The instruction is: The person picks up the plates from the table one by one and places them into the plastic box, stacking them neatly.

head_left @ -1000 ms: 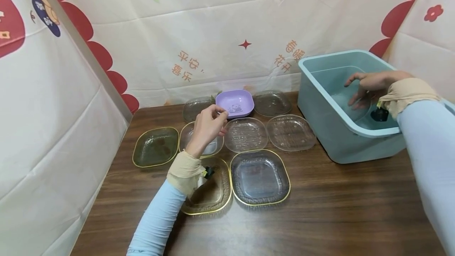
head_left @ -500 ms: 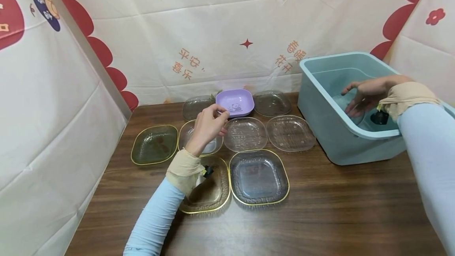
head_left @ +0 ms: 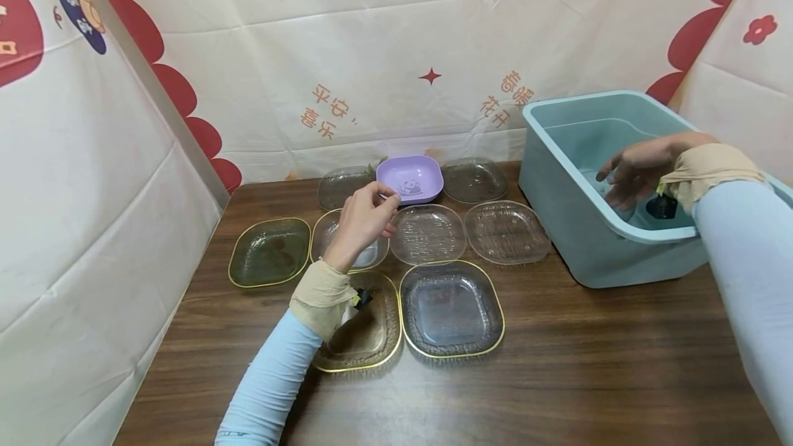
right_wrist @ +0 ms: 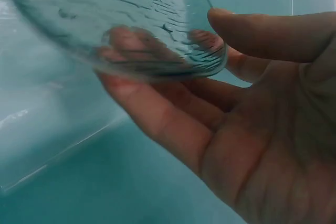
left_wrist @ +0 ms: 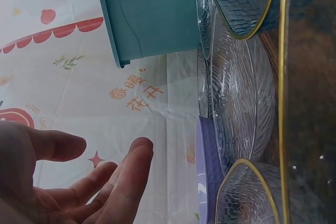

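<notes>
Inside the blue-green bin (head_left: 570, 226), my right hand (head_left: 644, 164) grips a clear ridged plastic plate (right_wrist: 147, 3) by its rim. In the right wrist view the thumb lies at the plate's edge and the fingers are underneath, partly seen through it. From the head, the hand and the bin's wall hide most of that plate. My left hand (head_left: 365, 219) hovers over the laid-out dishes with nothing in it, thumb and fingers apart and loosely bent in the left wrist view. Close beyond it is a purple dish (head_left: 409, 174) with a panda print.
Clear ridged plates (head_left: 429, 234) and gold-rimmed dishes (head_left: 452, 308) cover the table's (head_left: 557, 363) left and middle. A green gold-rimmed dish (head_left: 270, 253) lies far left. The bin stands at the right, before a printed cloth (head_left: 372, 54). Another clear item lies in the bin.
My right hand shifts slightly within the bin and turns, and the clear plate it holds shows less from the head. My left hand stays in place.
</notes>
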Demonstrator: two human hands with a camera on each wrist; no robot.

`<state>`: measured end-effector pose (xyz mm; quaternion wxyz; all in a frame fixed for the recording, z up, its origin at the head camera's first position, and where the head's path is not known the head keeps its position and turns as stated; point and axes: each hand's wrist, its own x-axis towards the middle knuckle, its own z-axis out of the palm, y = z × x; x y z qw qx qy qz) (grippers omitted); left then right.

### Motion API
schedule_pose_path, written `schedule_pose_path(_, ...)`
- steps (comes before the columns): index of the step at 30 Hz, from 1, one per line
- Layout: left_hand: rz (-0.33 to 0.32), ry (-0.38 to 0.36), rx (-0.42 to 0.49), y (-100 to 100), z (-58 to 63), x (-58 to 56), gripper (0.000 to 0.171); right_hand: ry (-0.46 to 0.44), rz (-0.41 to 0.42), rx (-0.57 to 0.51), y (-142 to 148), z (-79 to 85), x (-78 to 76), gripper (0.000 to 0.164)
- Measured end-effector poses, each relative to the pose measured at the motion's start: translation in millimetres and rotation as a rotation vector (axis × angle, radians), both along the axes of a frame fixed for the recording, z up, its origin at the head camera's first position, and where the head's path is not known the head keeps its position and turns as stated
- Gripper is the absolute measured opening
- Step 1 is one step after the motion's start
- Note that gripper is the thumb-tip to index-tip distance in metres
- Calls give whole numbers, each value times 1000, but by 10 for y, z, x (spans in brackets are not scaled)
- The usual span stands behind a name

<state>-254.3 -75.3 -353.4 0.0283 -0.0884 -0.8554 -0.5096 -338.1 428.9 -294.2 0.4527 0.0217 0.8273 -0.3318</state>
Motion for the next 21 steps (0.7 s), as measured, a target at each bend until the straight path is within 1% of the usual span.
schedule_pose_path(1, 0, -1, -1, 0, -2, 1, 22, 1, 11, 4, 1, -4, -2, 68)
schedule_pose_path(3, -1, 1, 1, 1, -7, -1, 21, -1, 15, 12, 10, -10, -8, 61)
schedule_pose_path(6, -5, 2, 2, 1, -10, -4, 21, -12, -11, 15, 27, -12, -17, 45)
schedule_pose_path(8, -8, 2, -4, -1, -10, -6, 21, -20, -35, 24, 42, -6, -20, 37)
schedule_pose_path(12, -12, -1, -17, -5, -12, -16, 23, -35, -71, 37, 60, 11, -14, 45)
schedule_pose_path(21, -5, -10, -16, -5, -20, -31, 22, -27, -19, 91, 87, 33, -2, 76)
